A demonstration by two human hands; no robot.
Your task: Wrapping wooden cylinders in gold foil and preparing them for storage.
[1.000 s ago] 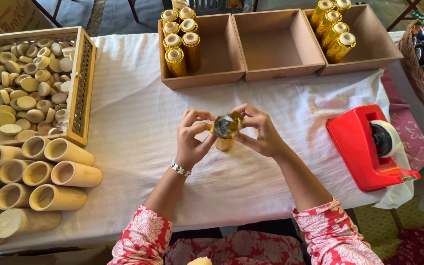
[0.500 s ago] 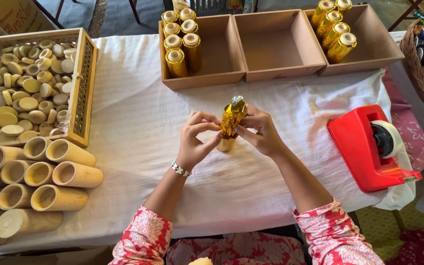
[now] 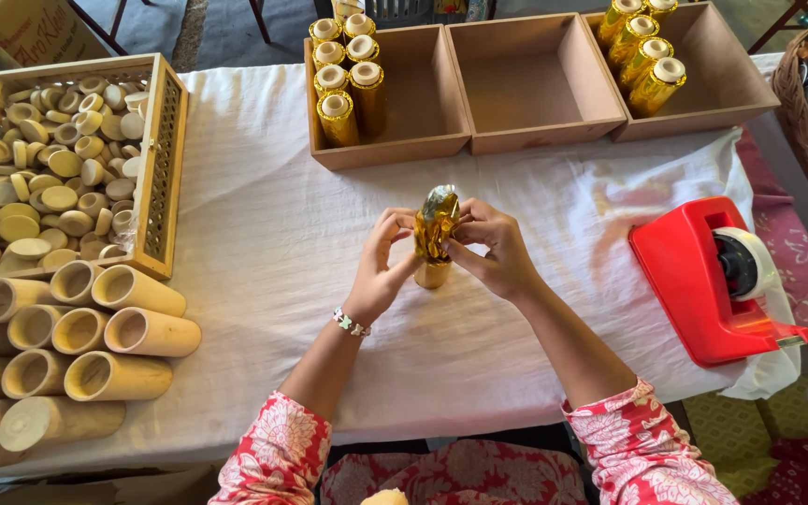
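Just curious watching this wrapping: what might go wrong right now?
The thin gold foil bunched at the top of the upright bamboo tube might tear under the pinching left hand and right hand. The tube stands on a wrinkled white cloth, so it could tip if released.

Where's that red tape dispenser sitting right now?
The red tape dispenser sits on the white tablecloth at the person's right, beyond the right hand and just below the rightmost cardboard box.

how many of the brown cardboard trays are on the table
3, side by side along the far edge: left tray with six gold tubes, middle tray empty, right tray with four gold tubes. None appear hidden.
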